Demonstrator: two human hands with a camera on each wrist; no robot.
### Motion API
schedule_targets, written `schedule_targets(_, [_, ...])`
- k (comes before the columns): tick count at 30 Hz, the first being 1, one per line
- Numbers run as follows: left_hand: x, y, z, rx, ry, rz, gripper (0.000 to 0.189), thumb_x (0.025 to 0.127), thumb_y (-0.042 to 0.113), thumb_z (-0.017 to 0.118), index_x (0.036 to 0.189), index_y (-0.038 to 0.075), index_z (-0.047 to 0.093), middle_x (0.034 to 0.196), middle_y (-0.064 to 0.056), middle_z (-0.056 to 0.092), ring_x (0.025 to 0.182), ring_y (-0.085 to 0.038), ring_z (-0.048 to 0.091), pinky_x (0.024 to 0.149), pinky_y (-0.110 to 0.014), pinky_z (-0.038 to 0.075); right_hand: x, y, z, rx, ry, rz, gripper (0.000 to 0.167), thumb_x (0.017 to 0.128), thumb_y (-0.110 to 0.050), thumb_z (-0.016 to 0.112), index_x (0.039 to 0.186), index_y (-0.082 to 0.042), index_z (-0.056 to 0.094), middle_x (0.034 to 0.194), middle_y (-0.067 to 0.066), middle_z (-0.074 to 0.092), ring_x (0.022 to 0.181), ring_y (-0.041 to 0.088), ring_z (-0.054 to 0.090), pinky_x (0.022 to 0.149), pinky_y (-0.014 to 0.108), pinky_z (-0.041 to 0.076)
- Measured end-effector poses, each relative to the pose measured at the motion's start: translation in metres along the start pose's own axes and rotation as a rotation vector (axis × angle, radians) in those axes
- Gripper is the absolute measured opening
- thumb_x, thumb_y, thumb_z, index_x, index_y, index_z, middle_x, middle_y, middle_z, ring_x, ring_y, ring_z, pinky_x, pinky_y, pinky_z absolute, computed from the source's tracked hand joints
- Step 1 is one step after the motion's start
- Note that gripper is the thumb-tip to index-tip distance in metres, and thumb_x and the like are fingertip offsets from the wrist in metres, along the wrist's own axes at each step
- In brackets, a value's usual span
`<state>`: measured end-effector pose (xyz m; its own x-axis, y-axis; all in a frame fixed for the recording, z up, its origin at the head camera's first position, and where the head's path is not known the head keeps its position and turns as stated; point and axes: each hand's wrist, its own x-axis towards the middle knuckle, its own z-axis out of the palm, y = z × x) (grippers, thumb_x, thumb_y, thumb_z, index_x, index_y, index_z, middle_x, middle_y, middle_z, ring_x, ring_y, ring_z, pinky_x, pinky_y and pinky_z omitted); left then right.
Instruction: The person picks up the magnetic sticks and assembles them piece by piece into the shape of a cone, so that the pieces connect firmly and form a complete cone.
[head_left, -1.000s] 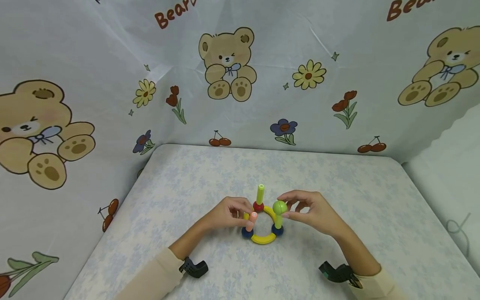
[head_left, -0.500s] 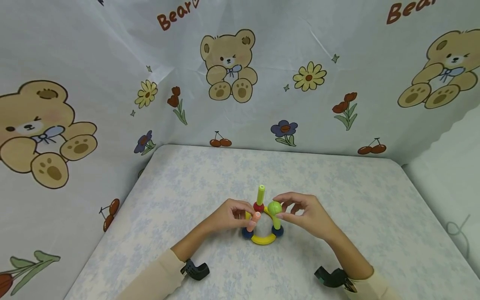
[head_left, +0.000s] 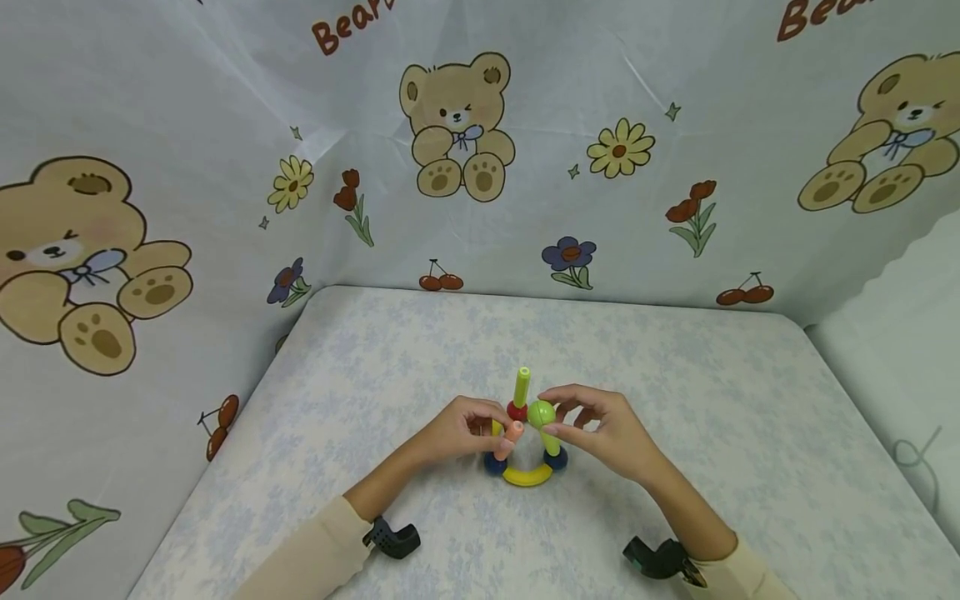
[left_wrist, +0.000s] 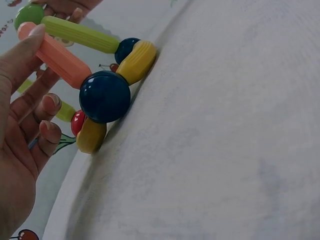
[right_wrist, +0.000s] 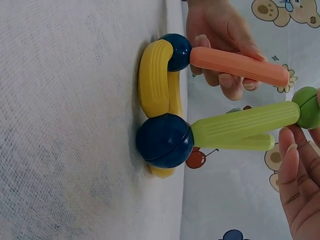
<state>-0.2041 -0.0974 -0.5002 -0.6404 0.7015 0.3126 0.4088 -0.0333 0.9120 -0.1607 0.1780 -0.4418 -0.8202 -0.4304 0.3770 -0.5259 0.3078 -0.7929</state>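
On the table, curved yellow rods [head_left: 527, 477] and balls form a ring. My left hand [head_left: 461, 432] pinches an orange stick [right_wrist: 240, 66] that rises, leaning right, from the left navy ball [left_wrist: 105, 96]. Fingers of my right hand [head_left: 602, 423] pinch a green ball [head_left: 541, 413] at the top of a light green stick [right_wrist: 245, 122]. That stick leans left from the right navy ball [right_wrist: 165, 141]. Behind them, a second light green stick [head_left: 522, 387] stands upright on a red ball [head_left: 517, 411]. The green ball and the orange stick's top are apart, close together.
The pale blue patterned tabletop [head_left: 390, 333] spreads around the ring. A white cloth [head_left: 525, 225] printed with bears and flowers hangs behind the table and along its left. A thin cord [head_left: 918, 454] shows at the far right.
My right hand has moved left, tilting the green ball and its stick toward the orange stick. My left hand has tipped the orange stick slightly right. The ring has stayed in place.
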Motion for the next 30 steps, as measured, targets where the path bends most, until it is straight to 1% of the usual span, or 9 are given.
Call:
schedule_targets(7, [0.000, -0.002, 0.000, -0.007, -0.001, -0.002, 0.019, 0.092, 0.014, 0.078, 0.109, 0.009, 0.077, 0.095, -0.002, 0.071, 0.061, -0.014, 0.049, 0.054, -0.022, 0.042, 0.000, -0.001, 0.004, 0.009, -0.001, -0.001, 0.034, 0.090, -0.011, 0.079, 0.122, -0.021, 0.072, 0.110, -0.005, 0.072, 0.088, 0.014, 0.066, 0.066, 0.030, 0.056])
schedule_targets(16, [-0.001, -0.003, 0.001, -0.009, -0.009, 0.005, 0.020, 0.092, 0.010, 0.077, 0.112, 0.007, 0.076, 0.097, -0.004, 0.071, 0.060, -0.015, 0.049, 0.054, -0.022, 0.043, 0.000, -0.004, 0.007, -0.002, 0.001, -0.010, 0.036, 0.089, -0.011, 0.080, 0.123, -0.020, 0.071, 0.113, -0.005, 0.072, 0.091, 0.015, 0.066, 0.066, 0.030, 0.056])
schedule_targets(22, [-0.001, -0.002, 0.002, 0.013, -0.003, -0.025, 0.019, 0.092, 0.006, 0.076, 0.111, 0.007, 0.076, 0.095, -0.001, 0.071, 0.061, -0.013, 0.050, 0.055, -0.023, 0.044, -0.001, -0.004, 0.010, 0.005, -0.003, -0.007, 0.036, 0.089, -0.011, 0.079, 0.124, -0.018, 0.072, 0.113, -0.005, 0.073, 0.092, 0.018, 0.066, 0.066, 0.030, 0.056])
schedule_targets(26, [0.000, -0.001, 0.003, 0.007, 0.003, -0.035, 0.018, 0.091, 0.001, 0.075, 0.109, 0.003, 0.075, 0.094, -0.002, 0.070, 0.062, -0.016, 0.049, 0.055, -0.022, 0.044, -0.001, -0.003, 0.011, 0.003, 0.003, -0.014, 0.036, 0.089, -0.011, 0.079, 0.124, -0.018, 0.072, 0.112, -0.005, 0.073, 0.091, 0.017, 0.066, 0.065, 0.030, 0.056])
schedule_targets(28, [0.000, -0.001, 0.003, 0.000, 0.002, -0.026, 0.018, 0.091, -0.001, 0.074, 0.109, 0.000, 0.075, 0.094, -0.004, 0.070, 0.061, -0.018, 0.049, 0.054, -0.023, 0.043, -0.001, -0.003, 0.011, 0.002, 0.004, -0.018, 0.036, 0.089, -0.011, 0.079, 0.124, -0.018, 0.072, 0.112, -0.005, 0.073, 0.091, 0.017, 0.066, 0.065, 0.030, 0.056])
schedule_targets(30, [0.000, -0.002, 0.004, -0.001, 0.000, -0.025, 0.018, 0.091, -0.003, 0.073, 0.109, -0.001, 0.075, 0.095, -0.005, 0.070, 0.060, -0.019, 0.048, 0.054, -0.023, 0.043, 0.000, -0.004, 0.012, 0.002, -0.001, -0.022, 0.036, 0.089, -0.011, 0.079, 0.124, -0.018, 0.072, 0.112, -0.005, 0.073, 0.091, 0.017, 0.066, 0.065, 0.030, 0.056])
